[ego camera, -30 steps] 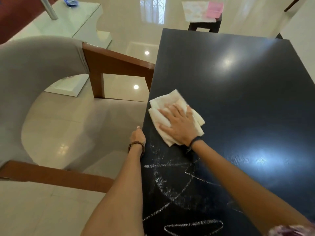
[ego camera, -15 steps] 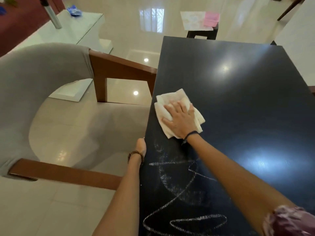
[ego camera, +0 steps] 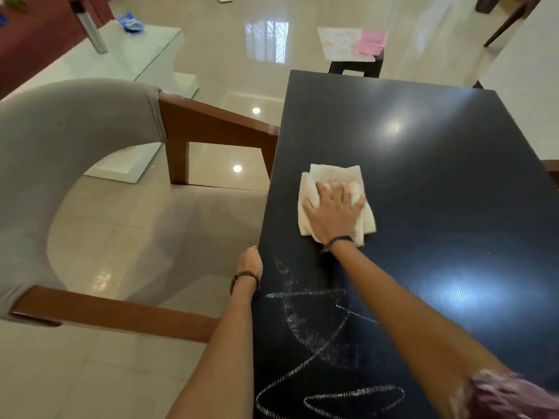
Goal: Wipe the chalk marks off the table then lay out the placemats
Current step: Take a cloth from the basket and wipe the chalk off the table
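table: dark glossy top, long axis running away from the camera; far half bare and reflective, so chalk haze there would be hard to spot under the glare.
chair: grey upholstered, wooden arms, drawn up against the table's left edge. Risk: it hems in the person's stance, so reach to the right edge may fall short.
chalk marks: white loops and zigzags along the near left portion of the table, some already smeared to a pale haze. They lie nearer the camera than the cloth. Risk: a dry cloth spreads dust rather than lifting it, leaving a grey film.
placemats: a pale patterned sheet and a pink one on a small dark stool beyond the table's far edge; probably the mats, but too small to confirm. Not laid yet. Risk: laid over leftover dust, they would pick it up underneath.
cloth: folded white rag, flat near the left edge, mid-length. Risk: folds bunching and skipping lines.
right hand: fingers spread flat, pressing the cloth down. Forearm passes above the marks; risk of the sleeve dragging through chalk.
left hand: fingers curled over the table's left edge, bracing.
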